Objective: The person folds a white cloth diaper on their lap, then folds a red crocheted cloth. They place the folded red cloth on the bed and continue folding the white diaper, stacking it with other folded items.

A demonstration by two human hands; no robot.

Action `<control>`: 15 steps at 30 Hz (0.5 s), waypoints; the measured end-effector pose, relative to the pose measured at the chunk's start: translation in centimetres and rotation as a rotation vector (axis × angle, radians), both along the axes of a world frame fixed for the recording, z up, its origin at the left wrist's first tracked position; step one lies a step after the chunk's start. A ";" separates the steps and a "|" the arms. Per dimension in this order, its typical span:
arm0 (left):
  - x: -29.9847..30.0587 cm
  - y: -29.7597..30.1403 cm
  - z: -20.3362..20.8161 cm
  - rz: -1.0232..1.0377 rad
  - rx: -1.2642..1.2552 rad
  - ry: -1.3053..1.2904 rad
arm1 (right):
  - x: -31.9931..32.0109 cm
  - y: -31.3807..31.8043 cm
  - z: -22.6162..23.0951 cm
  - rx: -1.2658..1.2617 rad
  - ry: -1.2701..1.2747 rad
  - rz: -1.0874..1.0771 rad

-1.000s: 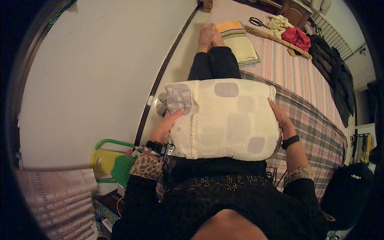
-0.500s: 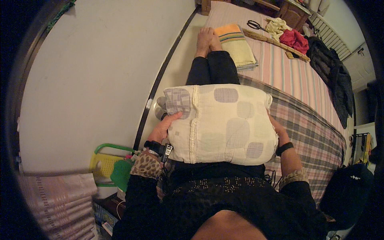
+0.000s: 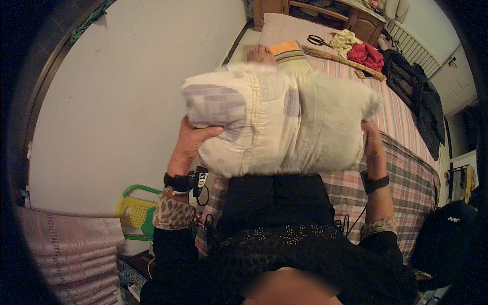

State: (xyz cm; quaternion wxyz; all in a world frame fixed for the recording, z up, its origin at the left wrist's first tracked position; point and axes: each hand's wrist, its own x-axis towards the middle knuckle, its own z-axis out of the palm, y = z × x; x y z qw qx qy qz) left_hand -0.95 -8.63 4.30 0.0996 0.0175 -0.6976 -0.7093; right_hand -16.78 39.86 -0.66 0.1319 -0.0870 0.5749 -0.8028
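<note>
The left hand (image 3: 190,145) and right hand (image 3: 370,145) each clamp an end of the cream patchwork pillow (image 3: 277,119), both grips closed on it. The pillow is held up above the person's lap, over the checked blanket (image 3: 406,178) on the bed (image 3: 401,114).

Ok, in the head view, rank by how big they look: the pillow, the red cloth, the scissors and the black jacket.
1. pillow, though it is held nearest the camera
2. black jacket
3. red cloth
4. scissors
</note>
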 end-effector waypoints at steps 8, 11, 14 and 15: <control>7.2 -3.4 -8.3 0.138 -0.185 -0.170 | 3.2 5.2 -4.8 0.181 -0.039 -0.153; 10.8 -2.7 -12.5 -0.090 -0.517 -0.239 | 6.6 4.2 -7.9 0.186 -0.216 0.041; 11.8 -3.1 -13.0 0.100 -0.546 -0.358 | 8.2 4.0 -8.2 0.403 -0.121 0.008; 11.7 -3.2 -12.3 0.200 -0.605 -0.499 | 8.6 4.1 -7.7 0.452 -0.075 -0.027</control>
